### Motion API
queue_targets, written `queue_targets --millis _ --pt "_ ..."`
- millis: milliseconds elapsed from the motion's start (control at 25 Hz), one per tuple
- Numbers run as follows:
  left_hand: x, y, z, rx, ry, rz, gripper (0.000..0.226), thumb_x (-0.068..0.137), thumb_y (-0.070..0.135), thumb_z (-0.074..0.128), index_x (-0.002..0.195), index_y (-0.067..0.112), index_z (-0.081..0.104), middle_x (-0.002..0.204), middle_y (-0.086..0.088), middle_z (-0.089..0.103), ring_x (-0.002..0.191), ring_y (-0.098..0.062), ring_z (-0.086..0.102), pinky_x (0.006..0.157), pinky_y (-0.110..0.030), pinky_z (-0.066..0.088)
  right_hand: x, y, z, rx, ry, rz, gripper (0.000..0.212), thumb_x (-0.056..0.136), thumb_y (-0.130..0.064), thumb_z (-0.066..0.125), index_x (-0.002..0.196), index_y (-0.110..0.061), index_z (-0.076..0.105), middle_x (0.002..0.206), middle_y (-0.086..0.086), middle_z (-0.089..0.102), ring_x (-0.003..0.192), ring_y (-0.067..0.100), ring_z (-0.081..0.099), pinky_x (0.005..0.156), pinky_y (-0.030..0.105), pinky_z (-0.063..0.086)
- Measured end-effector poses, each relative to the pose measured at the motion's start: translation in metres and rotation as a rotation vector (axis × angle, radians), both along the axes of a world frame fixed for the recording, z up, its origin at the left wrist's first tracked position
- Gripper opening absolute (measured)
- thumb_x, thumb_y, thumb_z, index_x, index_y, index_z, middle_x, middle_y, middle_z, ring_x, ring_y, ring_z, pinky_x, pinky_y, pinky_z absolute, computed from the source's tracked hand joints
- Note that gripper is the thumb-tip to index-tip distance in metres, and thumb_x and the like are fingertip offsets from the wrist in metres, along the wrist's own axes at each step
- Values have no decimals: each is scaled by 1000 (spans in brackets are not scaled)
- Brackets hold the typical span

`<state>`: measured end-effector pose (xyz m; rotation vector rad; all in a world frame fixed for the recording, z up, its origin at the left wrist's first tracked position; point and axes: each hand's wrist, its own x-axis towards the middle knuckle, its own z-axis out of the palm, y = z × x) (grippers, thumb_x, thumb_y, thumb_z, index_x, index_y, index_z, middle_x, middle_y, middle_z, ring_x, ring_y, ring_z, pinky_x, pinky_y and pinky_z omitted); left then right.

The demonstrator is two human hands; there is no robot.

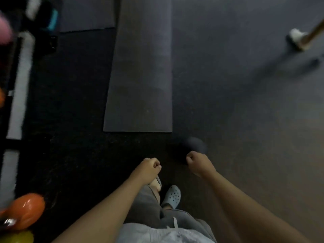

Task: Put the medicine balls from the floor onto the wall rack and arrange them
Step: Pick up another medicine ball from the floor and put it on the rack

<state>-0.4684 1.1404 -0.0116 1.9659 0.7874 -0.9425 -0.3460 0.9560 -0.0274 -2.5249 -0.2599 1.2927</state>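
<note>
Head view: left hand (149,168) and right hand (197,163) both curled into fists, holding nothing.

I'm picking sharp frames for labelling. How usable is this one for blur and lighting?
Head view: dim, with a dark floor; the left edge is motion-smeared, so the rack and orange ball streak; a glare spot sits on that ball; both hands, left hand and right hand, are soft but readable.

A gym or exercise room: dark rubber floor (236,111), a long grey exercise mat (140,76) laid on it, and glossy orange ball (26,210) on a rack (10,85) at the left.
</note>
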Motion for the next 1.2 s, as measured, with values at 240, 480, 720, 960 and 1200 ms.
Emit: queue_targets --millis 240,480,720,960,1200 --pt "86 -50 -64 -17 2 -205 40 108 35 51 145 22 56 146 -3 55 129 -22 56 92 -28 43 47 -44 -50 -74 -36 -195 21 103 -31 49 111 -15 60 113 10 64 93 26 58 78 39 49" --pt "135 -73 -195 83 37 -216 42 108 36 50 147 23 52 150 -1 50 132 -23 54 93 -33 44 89 -81 -188 -111 23 -292 32 104 -31 49 126 -10 60 125 17 64 114 36 61 84 38 45" --pt "161 -126 -383 -7 116 234 47 106 37 55 149 19 51 150 -6 50 123 -21 56 92 -33 45 120 -121 -368 -128 -30 -590 49 105 -34 48 148 -10 48 146 20 54 131 38 55 103 43 44" --pt "184 -153 -514 -112 108 1074 28 97 58 55 113 36 56 138 -3 59 123 -27 59 110 -52 49 144 -141 -501 -14 114 -999 59 103 -55 37 145 -17 52 139 5 55 127 27 52 103 38 39" --pt "196 -140 -554 -447 263 1144 54 86 74 54 83 32 88 97 2 85 100 -26 75 81 -38 59 156 -157 -555 270 452 -1354 64 80 -68 60 129 -28 72 120 2 79 112 26 73 101 45 56"
